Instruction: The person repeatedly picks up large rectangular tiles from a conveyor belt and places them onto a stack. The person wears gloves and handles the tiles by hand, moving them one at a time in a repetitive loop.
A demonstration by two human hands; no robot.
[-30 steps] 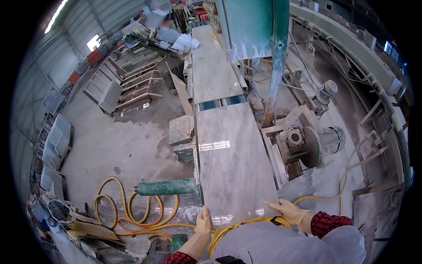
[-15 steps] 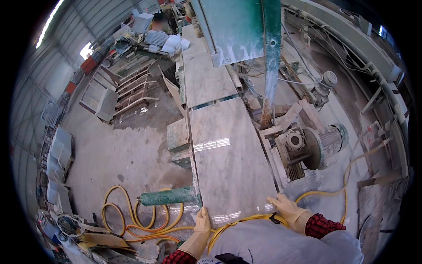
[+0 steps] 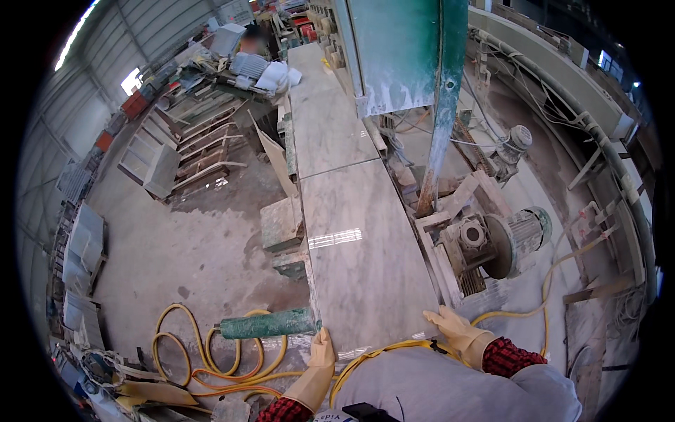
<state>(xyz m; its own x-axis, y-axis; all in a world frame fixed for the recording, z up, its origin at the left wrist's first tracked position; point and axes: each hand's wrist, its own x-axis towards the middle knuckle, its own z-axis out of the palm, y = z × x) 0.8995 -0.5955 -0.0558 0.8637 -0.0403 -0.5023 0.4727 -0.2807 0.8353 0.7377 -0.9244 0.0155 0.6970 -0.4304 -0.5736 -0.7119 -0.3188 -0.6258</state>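
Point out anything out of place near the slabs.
The yellow hose lies in loose loops across the floor left of the slabs, partly beneath the green cylinder; it looks untidy, not neatly coiled.

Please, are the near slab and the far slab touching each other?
Cannot tell. In the head view, only a thin dark line shows between the near slab and the far slab; it could be a tight joint or a narrow gap.

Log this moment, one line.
Left hand: at near slab, left corner | Right hand: at its right corner | Far slab: ahead, thin seam between
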